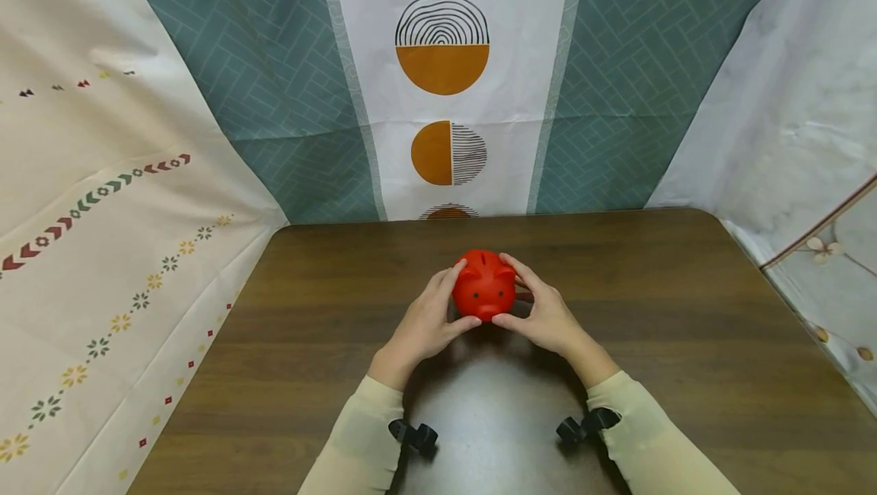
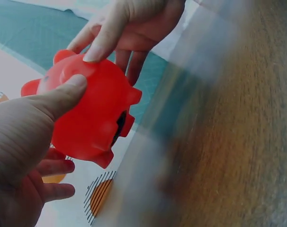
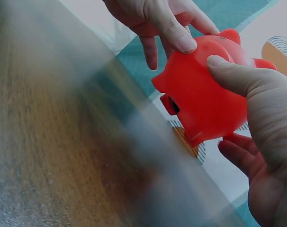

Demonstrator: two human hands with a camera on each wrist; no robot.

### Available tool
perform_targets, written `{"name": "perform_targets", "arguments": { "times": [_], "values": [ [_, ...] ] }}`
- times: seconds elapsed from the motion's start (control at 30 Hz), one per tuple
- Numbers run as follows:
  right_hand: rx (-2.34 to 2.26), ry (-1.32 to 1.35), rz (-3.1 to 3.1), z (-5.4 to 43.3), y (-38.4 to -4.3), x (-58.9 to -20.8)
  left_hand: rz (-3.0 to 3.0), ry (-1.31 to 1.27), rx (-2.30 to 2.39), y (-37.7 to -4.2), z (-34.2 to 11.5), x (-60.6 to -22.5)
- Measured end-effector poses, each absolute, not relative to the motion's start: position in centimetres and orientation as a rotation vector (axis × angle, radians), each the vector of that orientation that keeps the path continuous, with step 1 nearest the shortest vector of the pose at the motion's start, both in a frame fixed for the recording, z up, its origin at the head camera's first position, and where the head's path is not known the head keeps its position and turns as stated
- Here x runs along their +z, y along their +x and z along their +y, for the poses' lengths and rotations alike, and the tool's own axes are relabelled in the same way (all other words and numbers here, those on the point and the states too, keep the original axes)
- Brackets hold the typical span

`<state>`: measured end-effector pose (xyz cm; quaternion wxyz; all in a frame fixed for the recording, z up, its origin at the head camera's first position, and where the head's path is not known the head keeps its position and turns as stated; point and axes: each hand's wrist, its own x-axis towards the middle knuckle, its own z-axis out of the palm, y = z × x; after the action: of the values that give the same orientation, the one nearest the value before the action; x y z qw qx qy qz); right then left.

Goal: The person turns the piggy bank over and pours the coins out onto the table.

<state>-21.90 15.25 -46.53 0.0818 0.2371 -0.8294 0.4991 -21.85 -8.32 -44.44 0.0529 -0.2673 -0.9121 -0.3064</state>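
A red piggy bank [image 1: 483,285] is held between both hands over the table, its snout and dark eyes towards the head camera and the coin slot on top. My left hand [image 1: 426,320] grips one side, thumb at the front beneath the snout. On the other side my right hand [image 1: 551,320] mirrors it, its thumb near the left one. In the left wrist view the short feet and a black plug [image 2: 120,124] show on the underside of the piggy bank [image 2: 91,113]. The right wrist view shows the piggy bank [image 3: 205,101] above the tabletop, feet off the wood.
The brown wooden table [image 1: 308,373] spreads around both arms, with a bright reflection in front. A patterned teal and white cloth [image 1: 384,84] hangs behind its far edge. Pale cloths border the left and right sides. Black wrist mounts [image 1: 414,436] sit on both cream sleeves.
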Motion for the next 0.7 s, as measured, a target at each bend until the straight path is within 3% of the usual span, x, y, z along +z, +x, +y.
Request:
{"name": "perform_targets", "arguments": {
  "times": [0.7],
  "values": [
    [1.538,0.850,-2.414,15.4,-21.6,-45.2,-2.545,-0.927,-1.148,-22.2,-8.2,-44.3]
  ]
}}
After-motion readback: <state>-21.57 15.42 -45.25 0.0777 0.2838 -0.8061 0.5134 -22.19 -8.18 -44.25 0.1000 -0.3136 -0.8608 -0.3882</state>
